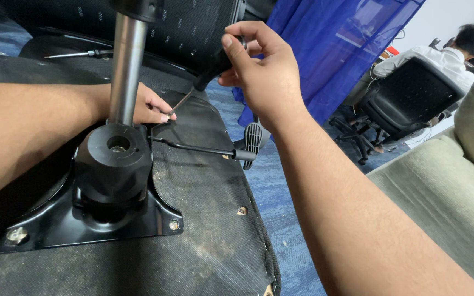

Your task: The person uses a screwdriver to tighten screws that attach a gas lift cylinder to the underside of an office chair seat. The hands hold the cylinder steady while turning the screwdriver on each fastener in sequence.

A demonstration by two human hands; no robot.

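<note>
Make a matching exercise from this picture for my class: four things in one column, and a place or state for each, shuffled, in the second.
1. right hand
2. left hand
3. metal column
4. lever paddle

a. rises from the black mount
b. grips a screwdriver handle
c. juts past the seat's edge
d. steadies the screwdriver's tip

Pairs: 1-b, 2-d, 3-a, 4-c
</note>
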